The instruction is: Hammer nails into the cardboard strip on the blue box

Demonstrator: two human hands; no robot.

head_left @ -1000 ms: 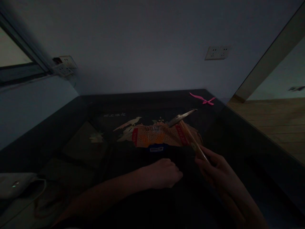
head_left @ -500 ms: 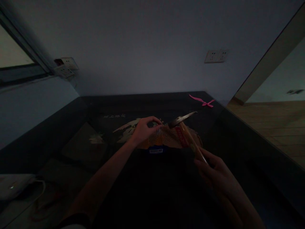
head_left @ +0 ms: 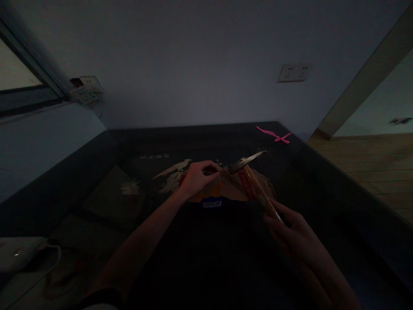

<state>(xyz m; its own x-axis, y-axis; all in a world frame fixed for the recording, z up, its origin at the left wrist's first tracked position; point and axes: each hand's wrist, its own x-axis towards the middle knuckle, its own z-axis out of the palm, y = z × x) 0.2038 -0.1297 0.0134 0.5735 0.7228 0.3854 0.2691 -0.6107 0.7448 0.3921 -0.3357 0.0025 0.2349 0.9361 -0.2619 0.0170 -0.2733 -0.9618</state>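
Note:
The scene is dim. My right hand (head_left: pixel 287 224) is closed round the light wooden handle of a hammer (head_left: pixel 247 162), whose dark metal head lies over a spotted orange and red piece (head_left: pixel 226 183) on the dark tabletop. Just left of the hammer head, my left hand (head_left: pixel 198 176) has thumb and forefinger pinched together above the spotted piece. Whatever sits between those fingertips is too small and dark to make out. A blue label (head_left: pixel 212 203) shows at the near edge of the spotted piece.
A pink ribbon (head_left: pixel 277 137) lies at the back right of the dark table (head_left: pixel 193 137). A white device (head_left: pixel 19 254) with a cable is at the left front. Wall sockets (head_left: pixel 293 72) are behind, with more at the left corner.
My left hand has shifted very slightly to the right. The hammer and my right hand look nearly unchanged, and the view has moved a little.

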